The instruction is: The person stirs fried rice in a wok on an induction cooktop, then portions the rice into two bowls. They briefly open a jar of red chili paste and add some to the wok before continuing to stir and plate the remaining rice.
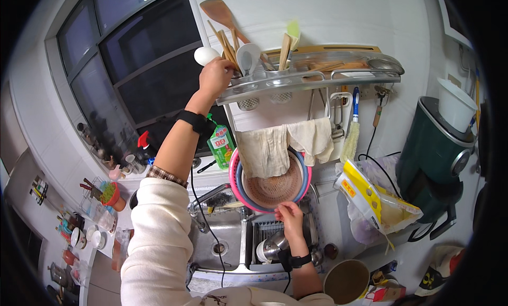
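My left hand is raised to the left end of a metal wall rack. Its fingertips are at the utensil holder, beside wooden chopsticks and a pale rice paddle. A white rounded utensil head shows just above the knuckles; whether the fingers grip it is hidden. Lower down, my right hand hovers by the lower rim of stacked plastic baskets, fingers loosely bent, with nothing seen in them. Two cloths hang from the rack, partly over the baskets.
Below are a steel sink and a drying rack with a metal vessel. A green detergent bottle stands by the window. To the right are a yellow-and-white bag, a dark green appliance and a large pot.
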Motion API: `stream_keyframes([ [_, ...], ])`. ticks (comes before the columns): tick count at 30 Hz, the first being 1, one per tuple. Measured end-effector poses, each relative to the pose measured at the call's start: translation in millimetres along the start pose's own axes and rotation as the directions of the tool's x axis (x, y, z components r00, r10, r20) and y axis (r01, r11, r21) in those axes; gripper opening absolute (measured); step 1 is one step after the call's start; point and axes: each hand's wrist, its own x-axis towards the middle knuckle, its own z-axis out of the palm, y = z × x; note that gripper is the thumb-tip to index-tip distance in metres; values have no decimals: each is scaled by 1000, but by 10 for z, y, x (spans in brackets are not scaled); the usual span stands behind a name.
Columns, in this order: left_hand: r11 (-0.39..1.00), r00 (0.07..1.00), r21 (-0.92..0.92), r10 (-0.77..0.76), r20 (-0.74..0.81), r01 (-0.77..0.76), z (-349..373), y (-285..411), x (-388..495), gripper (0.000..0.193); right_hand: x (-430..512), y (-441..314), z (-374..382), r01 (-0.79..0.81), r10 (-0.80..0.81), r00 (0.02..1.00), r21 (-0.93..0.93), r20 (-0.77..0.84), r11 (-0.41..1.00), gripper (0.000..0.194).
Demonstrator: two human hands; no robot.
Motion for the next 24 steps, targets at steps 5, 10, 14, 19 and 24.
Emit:
stream_keyframes([
  [5, 997, 968, -70, -18, 251, 37, -34, -70, 62, 17, 8, 49, 71, -10, 10, 1000, -7, 9, 1000, 9],
  [10, 980, 918, -183, -3, 397, 83, -133, -110, 224, 15, -4, 120, 130, -26, 26, 999, -10, 24, 1000, 9],
  [14, 943, 867, -280, -16, 498, 178, -174, -123, 291, 14, 6, 168, 155, -51, 51, 998, 3, 24, 999, 9],
  [19, 946, 881, -293, 18, 473, 138, -174, -111, 226, 17, -23, 234, 151, -83, 83, 997, 2, 7, 997, 9],
  [24, 791, 941, -523, -331, 70, 317, -122, -113, 302, 12, -72, 286, 82, -91, 92, 996, 22, -20, 996, 9],
])
